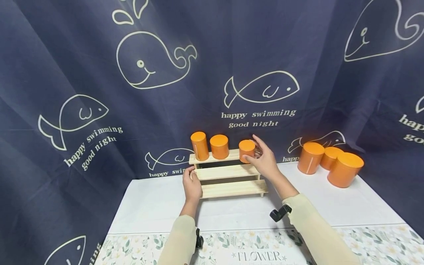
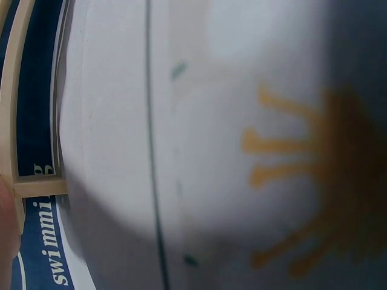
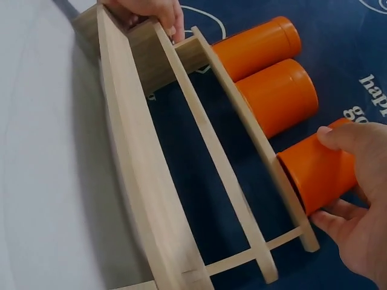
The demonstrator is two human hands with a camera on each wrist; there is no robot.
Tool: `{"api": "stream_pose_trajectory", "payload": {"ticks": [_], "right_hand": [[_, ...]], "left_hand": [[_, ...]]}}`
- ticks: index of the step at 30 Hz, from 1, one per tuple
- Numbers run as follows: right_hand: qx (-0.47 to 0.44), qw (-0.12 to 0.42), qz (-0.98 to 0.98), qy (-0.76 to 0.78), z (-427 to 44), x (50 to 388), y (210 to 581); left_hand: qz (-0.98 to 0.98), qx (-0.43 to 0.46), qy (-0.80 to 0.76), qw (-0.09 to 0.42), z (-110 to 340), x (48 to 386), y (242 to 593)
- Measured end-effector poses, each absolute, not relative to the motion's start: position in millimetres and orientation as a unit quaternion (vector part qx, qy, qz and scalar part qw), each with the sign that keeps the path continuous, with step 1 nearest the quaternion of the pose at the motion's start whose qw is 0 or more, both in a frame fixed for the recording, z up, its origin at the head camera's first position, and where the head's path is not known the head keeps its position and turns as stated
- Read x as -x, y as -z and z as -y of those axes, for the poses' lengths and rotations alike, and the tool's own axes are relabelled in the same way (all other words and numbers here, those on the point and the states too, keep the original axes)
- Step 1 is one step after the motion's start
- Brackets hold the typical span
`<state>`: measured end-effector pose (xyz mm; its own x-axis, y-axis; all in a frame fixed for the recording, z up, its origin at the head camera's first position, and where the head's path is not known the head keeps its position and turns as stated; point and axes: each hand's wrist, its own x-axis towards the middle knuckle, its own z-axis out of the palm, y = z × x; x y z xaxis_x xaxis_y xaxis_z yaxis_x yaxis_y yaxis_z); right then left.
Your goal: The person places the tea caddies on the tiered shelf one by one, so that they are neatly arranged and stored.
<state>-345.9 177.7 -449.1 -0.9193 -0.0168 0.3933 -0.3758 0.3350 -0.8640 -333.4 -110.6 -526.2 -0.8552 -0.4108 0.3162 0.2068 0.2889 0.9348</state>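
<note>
A three-tier wooden rack [image 1: 232, 188] stands against the curtain. On its top tier are a tall orange canister [image 1: 200, 147], a wider one [image 1: 219, 147] beside it, and a smaller one [image 1: 246, 150] toward the right end. The right hand [image 1: 266, 161] grips that smaller canister, thumb at the front; in the right wrist view the right hand [image 3: 363, 193] pinches the canister [image 3: 320, 167], which touches the top board. At the rack's left end, the left hand [image 1: 192, 186] grips the side; the left wrist view shows only a sliver of the left hand [image 2: 7, 235] beside the wood.
Several orange canisters stand at the table's right: one [image 1: 310, 158], a smaller one [image 1: 330, 157] behind, and a large one [image 1: 345, 170]. A dark curtain [image 1: 212, 99] hangs behind the white table [image 1: 155, 206]. A floral cloth [image 1: 132, 244] covers the near edge.
</note>
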Motion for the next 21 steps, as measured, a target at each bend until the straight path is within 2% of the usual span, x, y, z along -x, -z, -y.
{"api": "stream_pose_trajectory", "payload": {"ticks": [7,21], "right_hand": [[-0.082,0.143,0.821,-0.546,-182,354,456],[-0.066,0.208,0.853,-0.475,-171,361,462]], "left_hand": [[0.760,-0.070,0.590,0.264,108,334,527],[0.760,-0.075,0.596,0.246,110,333,527]]}}
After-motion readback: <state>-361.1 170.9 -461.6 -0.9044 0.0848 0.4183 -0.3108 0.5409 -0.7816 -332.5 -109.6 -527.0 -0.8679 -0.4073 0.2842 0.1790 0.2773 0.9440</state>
